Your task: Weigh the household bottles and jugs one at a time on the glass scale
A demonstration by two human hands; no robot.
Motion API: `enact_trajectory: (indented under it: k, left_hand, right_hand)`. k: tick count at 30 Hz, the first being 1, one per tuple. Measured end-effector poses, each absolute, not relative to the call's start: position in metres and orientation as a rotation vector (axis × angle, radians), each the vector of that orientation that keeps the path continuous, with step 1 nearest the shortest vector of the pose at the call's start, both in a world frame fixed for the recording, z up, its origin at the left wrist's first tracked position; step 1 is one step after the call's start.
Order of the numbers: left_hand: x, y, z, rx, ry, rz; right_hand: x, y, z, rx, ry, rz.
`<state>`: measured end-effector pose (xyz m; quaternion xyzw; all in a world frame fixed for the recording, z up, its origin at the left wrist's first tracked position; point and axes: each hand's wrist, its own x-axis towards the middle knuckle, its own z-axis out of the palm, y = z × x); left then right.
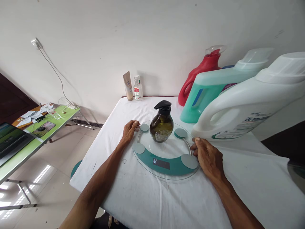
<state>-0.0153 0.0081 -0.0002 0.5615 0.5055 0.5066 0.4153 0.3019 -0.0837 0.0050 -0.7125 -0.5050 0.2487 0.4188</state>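
The left hand (129, 131) pinches the left rim of the glass scale (177, 165) in its fingers; a tan tube (128, 86) stands beyond them. Between both hands' fingers, a dark pump bottle (161, 126) stands upright on the scale, which lies on the white-covered tabletop (133, 198). The right hand (208, 156) grasps the opposite rim, a white jug (245, 105) just beyond its fingers.
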Motion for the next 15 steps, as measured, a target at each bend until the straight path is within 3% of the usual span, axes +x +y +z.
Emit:
enact_trajectory:
  k: [15]
  left_hand:
    - [0.007,-0.018,0.028,1.730,1.174,1.416]
  right_hand:
    - [0.309,-0.083,-0.001,-1.696,-1.260,0.614]
